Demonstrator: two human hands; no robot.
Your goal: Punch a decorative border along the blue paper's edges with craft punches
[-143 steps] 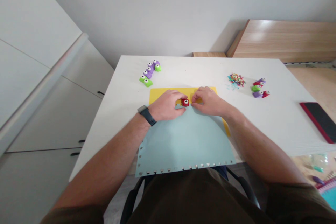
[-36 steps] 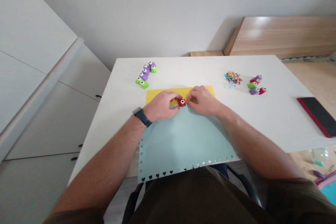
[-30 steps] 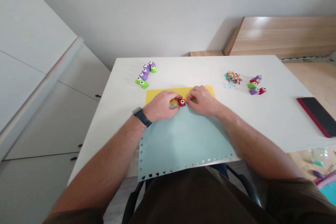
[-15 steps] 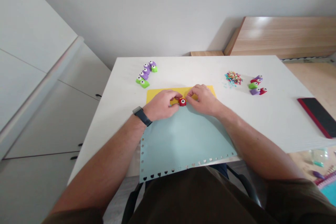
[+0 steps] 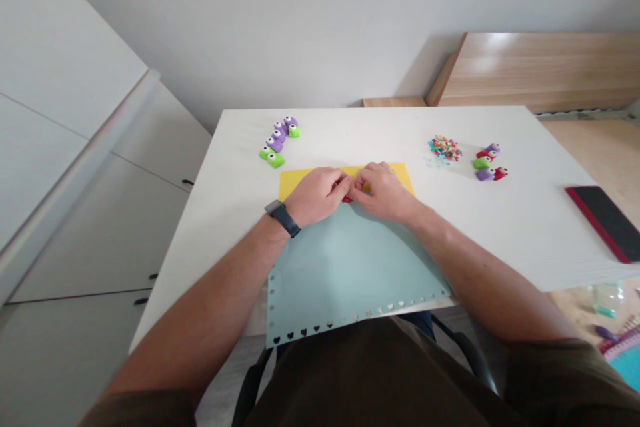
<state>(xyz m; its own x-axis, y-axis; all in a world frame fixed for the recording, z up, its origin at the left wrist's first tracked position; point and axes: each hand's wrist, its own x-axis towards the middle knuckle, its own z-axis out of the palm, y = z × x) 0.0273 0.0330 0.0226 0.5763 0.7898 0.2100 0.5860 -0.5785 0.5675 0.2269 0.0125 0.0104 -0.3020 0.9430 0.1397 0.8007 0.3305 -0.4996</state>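
A small red clay piece [image 5: 347, 199] sits at the far edge of the pale blue sheet [image 5: 357, 260], mostly covered by my fingers. Before, a white eye with a dark pupil showed on it; fingers hide that part now. My left hand [image 5: 317, 195], with a dark watch [image 5: 283, 217] on its wrist, pinches the piece from the left. From the right, my right hand [image 5: 384, 190] closes on it with thumb and curled fingers. Beneath both hands a yellow sheet [image 5: 295, 181] sticks out behind the blue one.
Purple and green one-eyed clay pieces [image 5: 276, 140] stand at the back left of the white table [image 5: 210, 227]. At the back right lie colourful sprinkles [image 5: 445, 148] beside more clay pieces [image 5: 486, 175]. A black-and-red flat object [image 5: 605, 220] rests near the right edge.
My left hand has shifted right and its thumb and fingers have closed over the red clay piece, covering its eye. The right hand has moved slightly left.
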